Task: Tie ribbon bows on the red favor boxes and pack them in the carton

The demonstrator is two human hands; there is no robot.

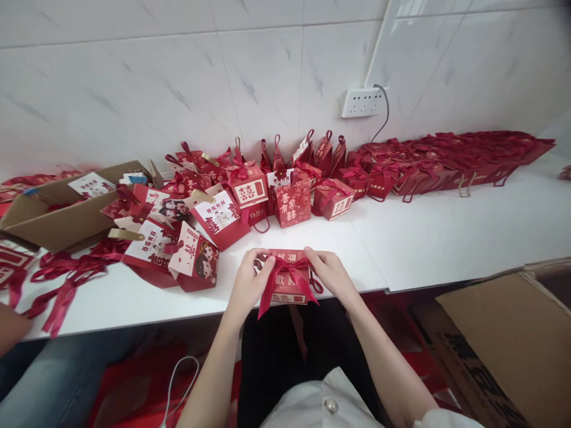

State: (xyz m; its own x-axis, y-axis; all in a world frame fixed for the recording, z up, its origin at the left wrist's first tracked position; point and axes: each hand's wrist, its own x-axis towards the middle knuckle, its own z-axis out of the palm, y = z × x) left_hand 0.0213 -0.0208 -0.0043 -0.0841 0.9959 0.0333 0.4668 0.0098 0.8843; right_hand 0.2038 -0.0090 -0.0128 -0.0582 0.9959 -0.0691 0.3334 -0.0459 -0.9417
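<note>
1. Holds the left side of a red wedding favor box with the left hand, thumb beside the bow.
2. Holds the right side with the right hand, thumb at the upper corner.
3. Supports the box at the front edge of the white table.
4. Wears, on the box, a red satin bow with tails hanging forward.
5. Lie to the left: loose ribbons, near an open cardboard carton.
6. Stand behind: finished-looking favor boxes, below a wall socket strip.
</note>
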